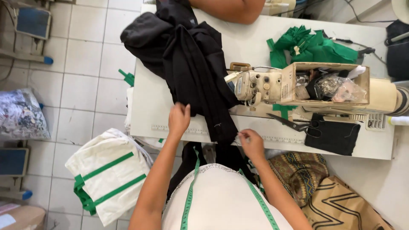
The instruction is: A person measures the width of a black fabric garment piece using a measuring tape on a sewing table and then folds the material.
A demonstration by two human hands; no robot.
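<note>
Going left to right; far left I see pale square floor tiles point(81, 55) with a crumpled clear plastic bag point(19, 113) on them; lower left a stack of cream cloth bags point(108, 176) with flat green straps, soft woven look; a cardboard box corner is cut off at the bottom edge.

White sewing table point(149, 106), smooth laminate, printed ruler strip along the near edge; the black fabric point(191, 64) lies heaped on it, matte, heavy folds, one long strip running down over the near edge and out of sight below the tabletop.

My left hand point(178, 119) rests on the black fabric's left edge, fingers curled down and pressing it; whether it truly pinches the cloth I cannot tell; my right hand point(252, 142) sits at the table's near edge just right of the strip, thumb and forefinger pinched together, on fabric or thread I cannot make out; a green tape measure point(187, 200) hangs around my neck.

Right of the cloth: beige sewing machine point(257, 85), hard worn casing, needle area hidden; open cardboard box point(326, 83) on top with crinkled plastic packets; bunched green fabric point(311, 47) behind; black-handled scissors point(296, 125) beside a flat black cloth piece point(332, 136); another person's bare arm point(230, 10) is cut off at the top.
</note>
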